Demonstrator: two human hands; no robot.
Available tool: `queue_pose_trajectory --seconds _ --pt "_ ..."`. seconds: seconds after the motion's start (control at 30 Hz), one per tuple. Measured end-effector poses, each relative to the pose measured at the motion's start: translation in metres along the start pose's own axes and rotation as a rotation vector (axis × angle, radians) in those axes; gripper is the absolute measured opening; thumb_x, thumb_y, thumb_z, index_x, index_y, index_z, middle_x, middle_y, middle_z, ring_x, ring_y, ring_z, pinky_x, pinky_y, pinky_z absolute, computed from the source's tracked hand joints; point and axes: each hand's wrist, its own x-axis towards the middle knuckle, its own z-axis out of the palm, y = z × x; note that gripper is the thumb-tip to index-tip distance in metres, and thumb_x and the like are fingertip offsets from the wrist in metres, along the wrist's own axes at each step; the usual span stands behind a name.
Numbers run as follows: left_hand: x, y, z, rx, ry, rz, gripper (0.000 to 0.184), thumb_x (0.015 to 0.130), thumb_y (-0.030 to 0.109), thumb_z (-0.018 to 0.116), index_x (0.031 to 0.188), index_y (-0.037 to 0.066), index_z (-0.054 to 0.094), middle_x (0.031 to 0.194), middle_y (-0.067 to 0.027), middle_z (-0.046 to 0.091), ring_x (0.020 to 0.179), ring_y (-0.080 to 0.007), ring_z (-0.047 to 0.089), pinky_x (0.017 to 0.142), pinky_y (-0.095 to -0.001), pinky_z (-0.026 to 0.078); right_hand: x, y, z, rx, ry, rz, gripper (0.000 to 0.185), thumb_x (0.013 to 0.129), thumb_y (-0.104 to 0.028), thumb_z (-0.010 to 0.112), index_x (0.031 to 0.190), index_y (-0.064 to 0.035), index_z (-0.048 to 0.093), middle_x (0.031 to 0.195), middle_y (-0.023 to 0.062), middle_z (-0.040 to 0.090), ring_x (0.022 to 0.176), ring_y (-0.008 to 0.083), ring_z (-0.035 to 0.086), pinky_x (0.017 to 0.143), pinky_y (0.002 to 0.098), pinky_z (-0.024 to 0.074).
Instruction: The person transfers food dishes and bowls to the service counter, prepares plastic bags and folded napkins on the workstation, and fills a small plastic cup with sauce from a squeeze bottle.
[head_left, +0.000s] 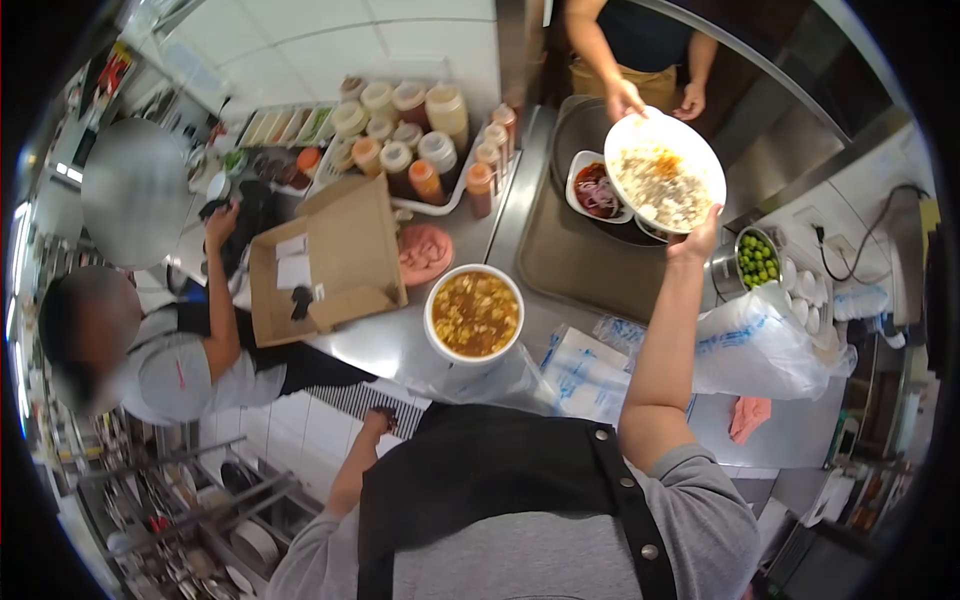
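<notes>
Right hand (695, 240) grips plate (684, 128) overlapping onion bowl (574, 192); left hand (379, 419) too indistinct to tell.

The metal counter (720, 435) carries a soup bowl (474, 359), plastic bags (760, 345), pink cloth (749, 418).

The bare near stretch of the tray (548, 258) lies open left of the right arm (668, 340), but beyond it the onion dish (577, 180), the big bowl (702, 148) held at the right grip (692, 240) and the facing person's arm (596, 58) block the way; a narrow bench (508, 222) strip runs between tray and bottle crate (440, 209), while the soup bowl (430, 318), pink plate (416, 274) and cardboard box (345, 228) crowd the left, and a bulging plastic bag (762, 345) obstructs the right
</notes>
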Motion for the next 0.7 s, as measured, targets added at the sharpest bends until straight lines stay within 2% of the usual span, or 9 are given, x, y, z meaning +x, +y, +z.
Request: queue_pose_trajectory --seconds 0.07,0.2,0.3,0.37,0.4,0.5,0.57,0.6,0.7 --pt "-0.011 0.001 0.008 -0.073 0.042 -0.056 0.021 0.091 0.014 0.057 0.1 -0.004 0.065 0.073 -0.0145 0.066 0.052 -0.02 0.059 0.047 -0.0325 0.048 0.015 0.004 0.007 0.003 -0.076 -0.003 0.061 0.104 -0.049 0.027 0.142 -0.0032 0.039 0.141 0.0133 0.049 0.127 0.03 0.051 0.104 0.0454 0.0458" --pt "-0.017 -0.01 0.012 -0.204 -0.011 -0.073 0.02 0.091 0.016 0.059 0.096 -0.003 0.063 0.07 -0.0137 0.064 0.052 -0.0193 0.059 0.043 -0.0314 0.044 0.03 0.008 0.031 0.037 -0.228 0.104 0.064 0.102 -0.055 0.026 0.145 -0.008 0.037 0.146 0.012 0.045 0.134 0.0323 0.043 0.109 0.0528 0.0381" --pt "-0.025 -0.012 0.017 -0.184 0.04 -0.081 0.018 0.09 0.015 0.061 0.092 -0.003 0.061 0.068 -0.0129 0.062 0.05 -0.019 0.057 0.041 -0.0305 0.043 0.048 0.022 0.031 0.041 -0.277 0.233 0.075 0.1 -0.056 0.038 0.145 0.0018 0.025 0.152 0.0247 0.026 0.139 0.0387 0.033 0.112 0.0549 0.0332" --pt "-0.025 -0.015 0.016 -0.209 0.016 -0.078 0.016 0.089 0.014 0.063 0.09 -0.003 0.06 0.068 -0.0127 0.062 0.049 -0.0189 0.057 0.04 -0.0303 0.042 0.035 0.034 0.044 0.07 -0.141 0.315 0.077 0.098 -0.051 0.049 0.143 0.0054 0.023 0.149 0.0303 0.022 0.139 0.0417 0.03 0.113 0.0541 0.0315" --pt "-0.024 -0.018 0.015 -0.227 0.022 -0.07 0.016 0.089 0.014 0.063 0.09 -0.003 0.06 0.068 -0.0127 0.062 0.049 -0.0189 0.057 0.04 -0.0303 0.042 0.019 0.046 0.051 0.035 -0.176 0.277 0.072 0.096 -0.045 0.056 0.14 0.0051 0.028 0.145 0.0302 0.028 0.137 0.043 0.032 0.113 0.0529 0.0321" --pt "-0.021 -0.029 0.017 -0.126 0.014 -0.07 0.017 0.09 0.015 0.064 0.086 -0.002 0.061 0.067 -0.0129 0.062 0.047 -0.0193 0.058 0.039 -0.0306 0.044 -0.039 0.074 0.088 -0.182 -0.385 0.282 0.052 0.095 -0.035 0.061 0.129 0.0027 0.047 0.133 0.0202 0.047 0.121 0.0308 0.05 0.103 0.0436 0.0438" --pt "-0.015 -0.031 0.013 -0.124 -0.021 -0.129 0.02 0.089 0.018 0.066 0.082 -0.001 0.062 0.065 -0.0129 0.063 0.048 -0.0185 0.059 0.041 -0.0314 0.047 -0.078 0.089 0.118 -0.308 -0.575 0.283 0.039 0.096 -0.027 0.061 0.122 0.0013 0.056 0.121 0.0123 0.058 0.108 0.0221 0.057 0.096 0.0381 0.0476" --pt "-0.008 -0.037 0.008 -0.124 -0.053 -0.077 0.021 0.089 0.017 0.066 0.081 -0.002 0.062 0.064 -0.0135 0.063 0.047 -0.0189 0.059 0.041 -0.0315 0.047 -0.103 0.091 0.139 -0.385 -0.659 0.242 0.031 0.098 -0.018 0.055 0.121 0.0022 0.058 0.113 0.0116 0.063 0.105 0.0205 0.061 0.094 0.0354 0.0497" --pt "0.008 -0.041 -0.005 -0.114 -0.099 0.072 0.021 0.087 0.015 0.066 0.08 -0.005 0.062 0.062 -0.0146 0.062 0.046 -0.0203 0.059 0.041 -0.0317 0.045 -0.142 0.105 0.191 -0.581 -0.913 0.192 0.027 0.098 -0.015 0.055 0.116 0.0034 0.061 0.109 0.0093 0.066 0.101 0.0166 0.062 0.089 0.0303 0.051"
